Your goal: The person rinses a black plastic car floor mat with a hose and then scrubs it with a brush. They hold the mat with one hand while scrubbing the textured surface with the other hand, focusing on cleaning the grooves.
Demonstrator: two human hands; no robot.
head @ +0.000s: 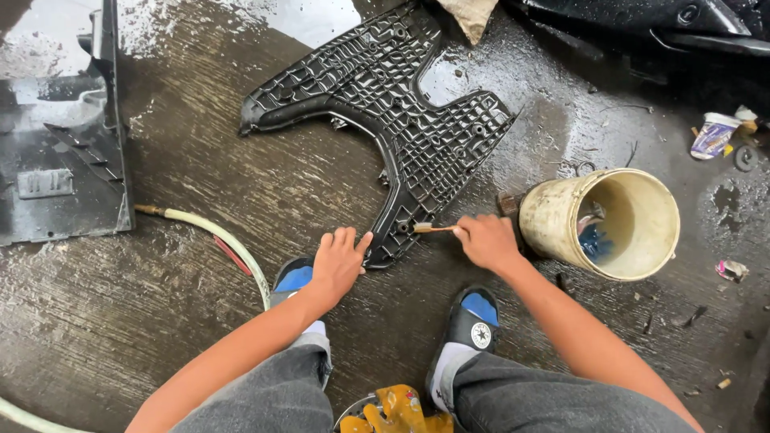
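Head view, looking down at wet, dark concrete floor between the person's knees. A black plastic panel, ribbed and Y-shaped, lies flat on the floor just ahead of the feet, its narrow lower end nearest the person. The left hand rests on the floor with fingers spread, its fingertips touching the panel's lower edge; it is pressing, not gripping. The right hand is closed around a small brush, whose bristle end touches the panel's lower tip. The two hands are apart, one at each side of that tip.

The panel looks thin, stiff and fairly light, and being wet it is probably slippery. Its open ribs and outer edges seem the surest places to hold, while the thin arms might flex or crack if bent.

A cream bucket stands just right of the right hand, something blue inside. A pale hose curves along the floor on the left, near another dark panel. A small crumpled packet lies at far right.
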